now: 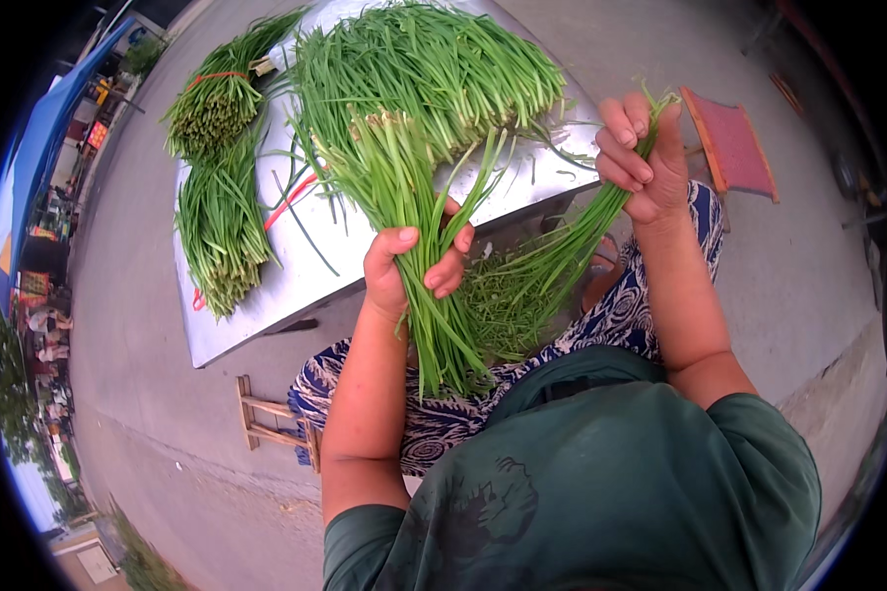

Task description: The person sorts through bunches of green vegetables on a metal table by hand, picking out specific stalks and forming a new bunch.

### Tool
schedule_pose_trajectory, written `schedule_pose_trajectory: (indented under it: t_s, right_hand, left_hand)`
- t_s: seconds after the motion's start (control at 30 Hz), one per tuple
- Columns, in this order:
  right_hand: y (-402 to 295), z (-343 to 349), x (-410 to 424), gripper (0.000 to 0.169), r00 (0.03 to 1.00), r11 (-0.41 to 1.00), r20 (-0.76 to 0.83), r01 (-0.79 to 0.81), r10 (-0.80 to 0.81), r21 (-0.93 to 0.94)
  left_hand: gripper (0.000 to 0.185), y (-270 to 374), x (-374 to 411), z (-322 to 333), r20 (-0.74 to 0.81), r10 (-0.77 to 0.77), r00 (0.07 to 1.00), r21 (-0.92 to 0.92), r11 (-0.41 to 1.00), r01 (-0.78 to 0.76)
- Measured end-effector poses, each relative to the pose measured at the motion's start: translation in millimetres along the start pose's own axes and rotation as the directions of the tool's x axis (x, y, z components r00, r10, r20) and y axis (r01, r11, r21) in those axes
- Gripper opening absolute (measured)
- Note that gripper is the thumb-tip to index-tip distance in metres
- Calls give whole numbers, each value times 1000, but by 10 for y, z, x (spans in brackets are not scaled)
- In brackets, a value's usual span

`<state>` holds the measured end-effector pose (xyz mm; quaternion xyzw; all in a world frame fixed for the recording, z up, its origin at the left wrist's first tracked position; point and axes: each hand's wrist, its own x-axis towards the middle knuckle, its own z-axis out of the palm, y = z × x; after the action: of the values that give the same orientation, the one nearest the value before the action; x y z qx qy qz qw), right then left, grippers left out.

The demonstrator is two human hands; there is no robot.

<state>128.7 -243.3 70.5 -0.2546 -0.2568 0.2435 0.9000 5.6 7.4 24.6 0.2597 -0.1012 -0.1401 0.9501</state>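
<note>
My left hand is closed around a bunch of green garlic chives, whose pale cut ends point up and away from me while the leaves hang toward my lap. To the right, my right hand is raised beyond the table's corner and grips a thinner bunch of chives near its pale ends, with its leaves trailing down to the left. A large heap of chives lies on the metal-topped table, just beyond my left hand.
At the table's left lie a chive bundle tied with a red band and another bundle, near red ties. Green trimmings cover the ground between my legs. A red-seated folding stool stands right; a wooden frame is left.
</note>
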Motion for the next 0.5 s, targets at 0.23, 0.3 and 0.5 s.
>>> schedule_pose_trajectory:
  t_s: [0.23, 0.3, 0.5]
  right_hand:
    - [498, 350, -29, 29, 939, 857, -322, -260, 117, -445]
    - [572, 444, 15, 28, 946, 845, -297, -263, 131, -466]
    - [523, 443, 25, 15, 937, 799, -305, -311, 168, -515]
  left_hand:
    - [49, -23, 42, 34, -1, -25, 1000, 33, 999, 25]
    - [50, -46, 50, 42, -30, -38, 999, 44, 998, 40]
    - [48, -19, 38, 91, -49, -70, 996, 81, 994, 74]
